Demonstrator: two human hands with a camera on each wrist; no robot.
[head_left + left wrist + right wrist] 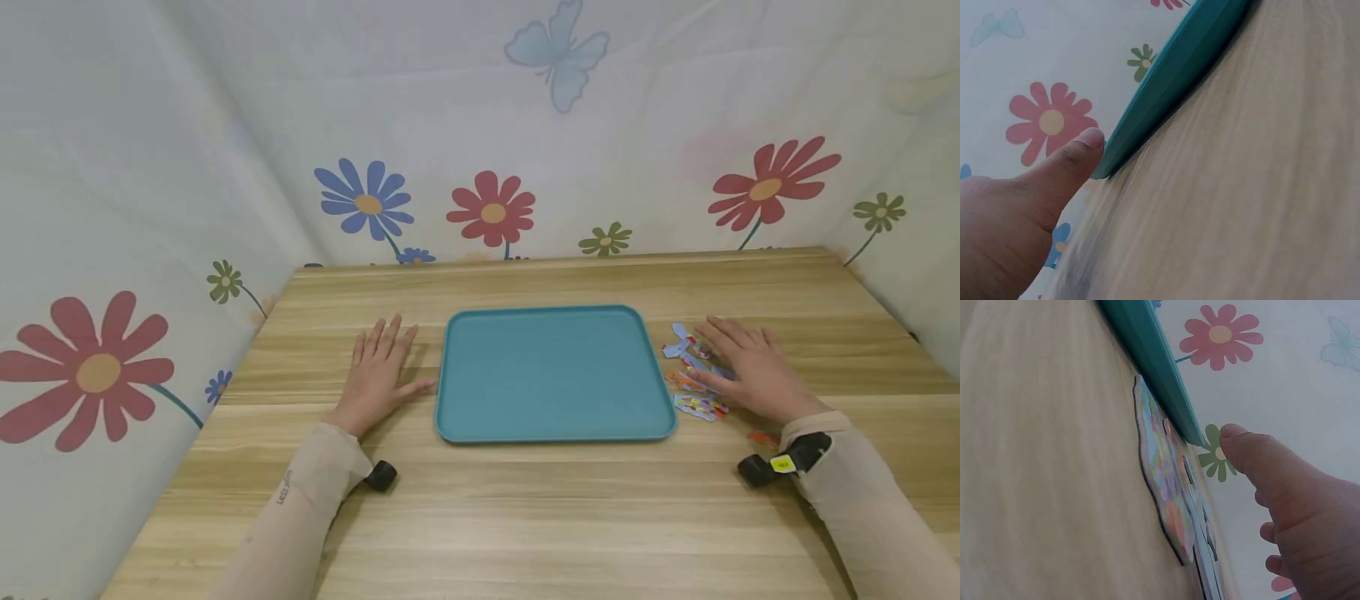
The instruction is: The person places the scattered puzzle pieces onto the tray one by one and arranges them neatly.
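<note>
A teal tray (480, 417) lies flat in the middle of the wooden table (525, 517). My left hand (381, 367) lies palm down on the wood just left of the tray, fingers straight, thumb tip close to the tray's left edge (1147, 100). My right hand (750, 367) lies flat to the right of the tray, fingers straight, resting on a loose pile of colourful puzzle pieces (693, 379). In the right wrist view the puzzle pieces (1166, 481) lie beside the tray's rim (1154, 362), with my thumb (1254, 453) above them.
Cloth walls printed with flowers and a butterfly close in the table on the left, back and right. An orange piece (763, 436) lies near my right wrist. Small black cameras sit at both wrists (381, 476).
</note>
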